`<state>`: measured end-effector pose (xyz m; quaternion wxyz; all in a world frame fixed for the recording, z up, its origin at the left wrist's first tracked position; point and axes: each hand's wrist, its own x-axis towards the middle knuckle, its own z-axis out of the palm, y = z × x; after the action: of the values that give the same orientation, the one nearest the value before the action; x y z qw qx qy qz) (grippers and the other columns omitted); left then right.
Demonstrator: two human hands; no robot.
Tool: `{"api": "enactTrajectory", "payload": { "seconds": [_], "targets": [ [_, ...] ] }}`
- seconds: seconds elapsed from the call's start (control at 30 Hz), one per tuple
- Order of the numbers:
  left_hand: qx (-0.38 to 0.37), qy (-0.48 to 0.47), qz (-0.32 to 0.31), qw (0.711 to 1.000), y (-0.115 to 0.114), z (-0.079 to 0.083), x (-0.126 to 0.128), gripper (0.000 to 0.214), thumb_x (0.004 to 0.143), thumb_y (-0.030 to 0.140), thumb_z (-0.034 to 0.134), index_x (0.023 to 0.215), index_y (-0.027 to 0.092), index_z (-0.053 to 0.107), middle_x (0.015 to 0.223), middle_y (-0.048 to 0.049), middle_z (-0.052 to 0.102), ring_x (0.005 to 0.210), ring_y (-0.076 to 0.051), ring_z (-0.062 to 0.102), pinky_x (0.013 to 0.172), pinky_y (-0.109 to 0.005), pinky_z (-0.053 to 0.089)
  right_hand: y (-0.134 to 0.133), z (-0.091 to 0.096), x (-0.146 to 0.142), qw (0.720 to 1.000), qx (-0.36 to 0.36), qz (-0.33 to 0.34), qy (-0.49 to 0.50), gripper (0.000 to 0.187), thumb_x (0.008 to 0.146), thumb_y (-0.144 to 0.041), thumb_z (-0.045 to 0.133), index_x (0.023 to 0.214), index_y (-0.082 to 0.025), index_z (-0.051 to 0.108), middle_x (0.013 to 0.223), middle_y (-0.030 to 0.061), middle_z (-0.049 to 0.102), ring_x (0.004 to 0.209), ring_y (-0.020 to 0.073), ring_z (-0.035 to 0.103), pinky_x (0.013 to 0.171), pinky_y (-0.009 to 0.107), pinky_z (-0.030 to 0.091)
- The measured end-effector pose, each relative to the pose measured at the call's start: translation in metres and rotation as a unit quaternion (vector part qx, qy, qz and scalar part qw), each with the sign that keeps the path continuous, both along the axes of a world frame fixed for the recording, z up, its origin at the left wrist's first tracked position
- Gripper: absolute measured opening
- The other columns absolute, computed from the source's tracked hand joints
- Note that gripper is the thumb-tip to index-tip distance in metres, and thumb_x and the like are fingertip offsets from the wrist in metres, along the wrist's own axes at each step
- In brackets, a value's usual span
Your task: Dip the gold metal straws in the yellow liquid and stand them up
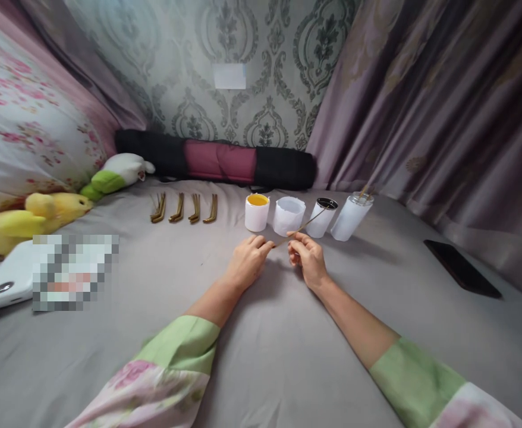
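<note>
My left hand (248, 260) pinches one end of a thin brown stick (311, 220) over the grey sheet. Farther along the same stick, the fingers of my right hand (309, 260) are closed around it. Its free end slants up to the right, in front of the containers. Beyond my hands stand a white cup with a yellow inside (257, 220), a wider white cup (288, 222), a white cup with a dark inside (320, 224) and a taller, tilted-looking white container (351, 219) with thin sticks poking out. Several bundles of bent brown sticks (176, 209) lie in a row to the left.
A black phone (462, 267) lies at the right. On the left are a white device (9, 285), a yellow plush toy (33, 220) and a green-and-white plush toy (116, 172). A long black and maroon bolster (220, 161) rests against the wall.
</note>
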<state>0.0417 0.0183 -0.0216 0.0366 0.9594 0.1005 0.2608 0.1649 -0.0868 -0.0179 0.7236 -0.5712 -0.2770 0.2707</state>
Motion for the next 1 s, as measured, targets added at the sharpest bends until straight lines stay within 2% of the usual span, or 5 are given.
{"api": "enactTrajectory", "payload": {
  "seconds": [0.37, 0.73, 1.0],
  "targets": [
    [0.012, 0.020, -0.001, 1.000, -0.0006, 0.0029, -0.0015, 0.027, 0.085, 0.018, 0.035, 0.104, 0.020, 0.054, 0.091, -0.0069, 0.052, 0.088, -0.018, 0.046, 0.076, -0.029, 0.039, 0.0012, 0.0004, -0.0003, 1.000, 0.007, -0.007, 0.006, 0.032, 0.067, -0.041, 0.060, 0.089, -0.018, 0.057, 0.059, -0.0052, 0.048, 0.041, 0.0044, 0.040, 0.034, 0.017, 0.031],
    [0.012, 0.019, 0.002, 1.000, 0.0004, 0.0013, -0.0008, 0.026, 0.085, 0.018, 0.035, 0.102, 0.019, 0.055, 0.090, -0.0063, 0.053, 0.086, -0.018, 0.046, 0.075, -0.029, 0.038, 0.0021, -0.0021, 0.0004, 1.000, 0.007, -0.008, 0.009, 0.032, 0.068, -0.044, 0.059, 0.085, -0.017, 0.057, 0.058, -0.0041, 0.048, 0.041, 0.0046, 0.041, 0.033, 0.016, 0.030],
    [-0.030, 0.007, 0.005, 1.000, 0.0002, 0.0009, 0.0003, 0.026, 0.084, 0.016, 0.036, 0.100, 0.020, 0.056, 0.090, -0.0068, 0.053, 0.087, -0.018, 0.048, 0.076, -0.028, 0.040, 0.0027, -0.0048, 0.0016, 1.000, 0.006, -0.006, 0.007, 0.029, 0.070, -0.043, 0.057, 0.083, -0.018, 0.056, 0.058, -0.0043, 0.049, 0.041, 0.0049, 0.042, 0.033, 0.017, 0.031]
  ]
}}
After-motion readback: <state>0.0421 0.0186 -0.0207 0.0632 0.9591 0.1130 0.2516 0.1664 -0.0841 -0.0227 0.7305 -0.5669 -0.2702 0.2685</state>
